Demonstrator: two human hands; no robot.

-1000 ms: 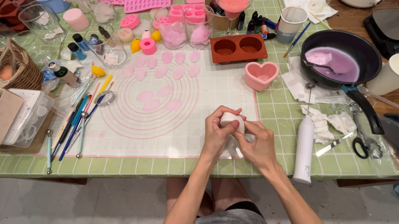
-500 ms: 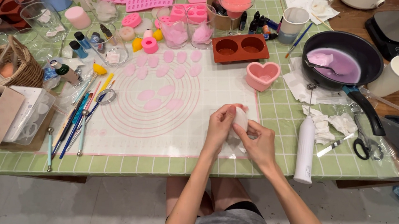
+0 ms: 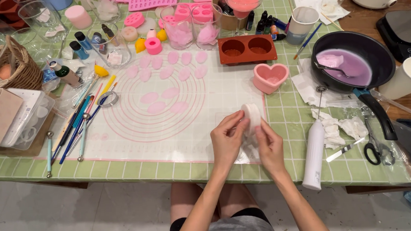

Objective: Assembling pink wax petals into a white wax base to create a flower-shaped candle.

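Both hands hold a small round white puck (image 3: 252, 115) on edge above the front right part of a white silicone mat (image 3: 177, 132) with pink rings. My left hand (image 3: 227, 140) grips its left side with the fingertips. My right hand (image 3: 269, 145) pinches its right side. Clear wrapping seems to hang under the puck, between the palms. Several pale pink petal shapes (image 3: 170, 93) lie on the mat farther back.
A pink heart mould (image 3: 271, 77) and a brown two-cup mould (image 3: 247, 49) sit behind the hands. A black pan of lilac wax (image 3: 349, 67), a white tube (image 3: 313, 155) and scissors (image 3: 375, 148) lie right. Tools (image 3: 78, 124), a basket (image 3: 7, 66) and jars stand left.
The puck has been turned up on edge and lifted a little to the right. My left hand's fingers have opened around it, and both hands shifted slightly right.
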